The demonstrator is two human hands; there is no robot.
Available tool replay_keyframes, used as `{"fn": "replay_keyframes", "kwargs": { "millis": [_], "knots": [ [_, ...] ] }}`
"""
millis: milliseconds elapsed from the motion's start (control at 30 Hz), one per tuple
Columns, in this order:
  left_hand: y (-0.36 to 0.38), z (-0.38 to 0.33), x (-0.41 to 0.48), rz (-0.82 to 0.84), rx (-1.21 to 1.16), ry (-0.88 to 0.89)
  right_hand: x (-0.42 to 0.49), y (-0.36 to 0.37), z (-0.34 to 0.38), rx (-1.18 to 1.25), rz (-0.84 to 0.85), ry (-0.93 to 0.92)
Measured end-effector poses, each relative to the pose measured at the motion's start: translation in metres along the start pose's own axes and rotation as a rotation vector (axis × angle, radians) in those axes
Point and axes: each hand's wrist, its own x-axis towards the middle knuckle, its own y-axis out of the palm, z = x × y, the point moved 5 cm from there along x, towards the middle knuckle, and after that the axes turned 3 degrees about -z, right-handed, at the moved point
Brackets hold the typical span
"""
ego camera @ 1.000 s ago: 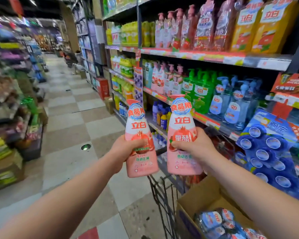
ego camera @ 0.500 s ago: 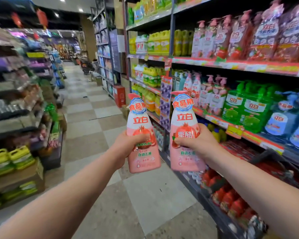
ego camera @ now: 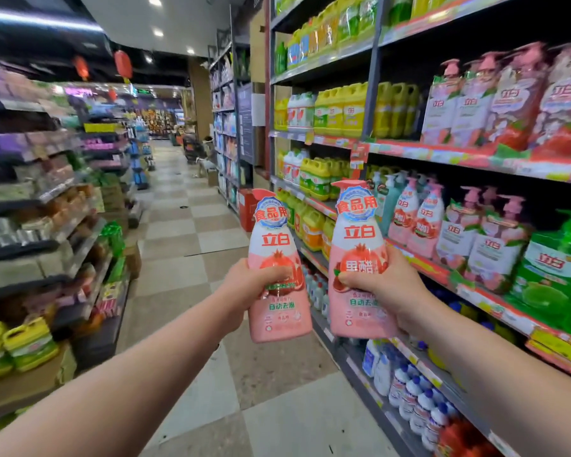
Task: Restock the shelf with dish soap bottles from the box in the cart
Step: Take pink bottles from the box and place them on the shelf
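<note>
The left hand grips a pink bottle around its middle, fingers wrapped across the label. The right hand grips a second bottle the same way, its fingers curled over the front from the right. Both bottles stand upright, side by side and just apart, held out at arm's length over the aisle floor. To the right of the right hand's fingers runs the shelf, where more pink pump bottles stand in a row just beyond the held one, with green bottles further right. Above them sit larger pink refill packs and yellow jugs. Below the fingers, the bottom shelf carries white bottles with blue caps. The box and cart are out of view.
</note>
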Motion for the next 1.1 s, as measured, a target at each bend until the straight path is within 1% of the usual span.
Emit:
{"fn": "replay_keyframes", "kwargs": {
  "millis": [233,467,533,700,967,1100],
  "knots": [
    [0.018,-0.015,0.107,0.024,-0.026,0.023,0.108,0.010,0.004,0.006,-0.014,-0.040],
    [0.046,-0.020,0.206,0.093,-0.074,0.026,0.176,-0.001,-0.002,-0.043,-0.129,-0.041],
    [0.058,-0.020,0.237,0.138,-0.069,0.027,0.195,-0.003,-0.004,-0.055,-0.169,-0.042],
    [0.087,-0.031,0.316,0.269,-0.052,0.099,0.252,-0.006,-0.009,-0.109,-0.320,-0.053],
    [0.114,-0.064,0.437,0.515,-0.026,0.153,0.347,0.017,-0.004,-0.079,-0.454,-0.031],
    [0.134,-0.070,0.487,0.579,-0.031,0.162,0.388,0.021,-0.001,-0.103,-0.512,-0.038]
  ]
}}
